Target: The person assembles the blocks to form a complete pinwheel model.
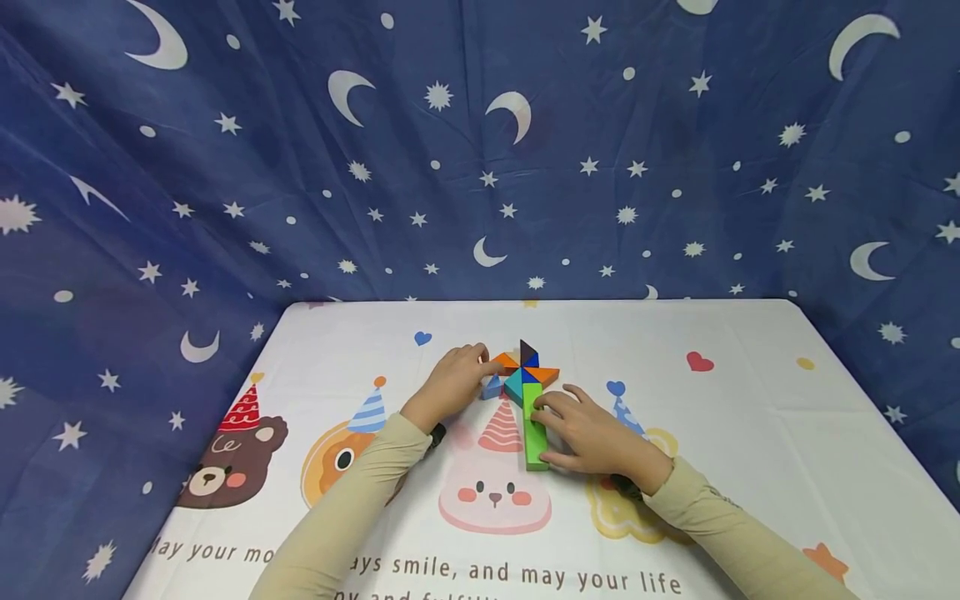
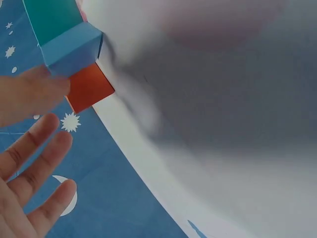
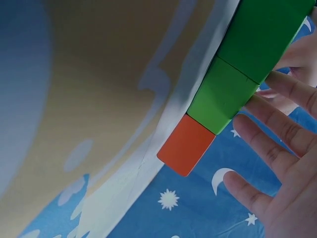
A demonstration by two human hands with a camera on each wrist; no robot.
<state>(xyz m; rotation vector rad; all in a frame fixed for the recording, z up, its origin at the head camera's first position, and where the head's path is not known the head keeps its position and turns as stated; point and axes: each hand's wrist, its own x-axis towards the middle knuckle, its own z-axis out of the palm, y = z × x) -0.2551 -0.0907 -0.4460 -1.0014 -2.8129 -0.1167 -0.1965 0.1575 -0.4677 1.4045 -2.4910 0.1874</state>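
Note:
Triangular blocks make a pinwheel shape on the table: a dark brown triangle (image 1: 528, 352), an orange triangle (image 1: 546, 377) at right, a teal one (image 1: 513, 385) at lower left, with blue pieces between. Below it, green blocks (image 1: 536, 446) form a straight stem. My left hand (image 1: 455, 382) is at the pinwheel's left side, its thumb by the orange block (image 2: 91, 88) and a blue block (image 2: 74, 47), other fingers spread. Along the stem lies my right hand (image 1: 592, 432), its extended fingers against the green block (image 3: 223, 96); an orange block (image 3: 187, 145) shows beyond.
A white cloth (image 1: 750, 450) printed with cartoon animals and lettering covers the table. Behind and beside it hangs a blue curtain (image 1: 450, 192) with moons and stars. A small blue block (image 1: 492, 388) lies just left of the teal triangle.

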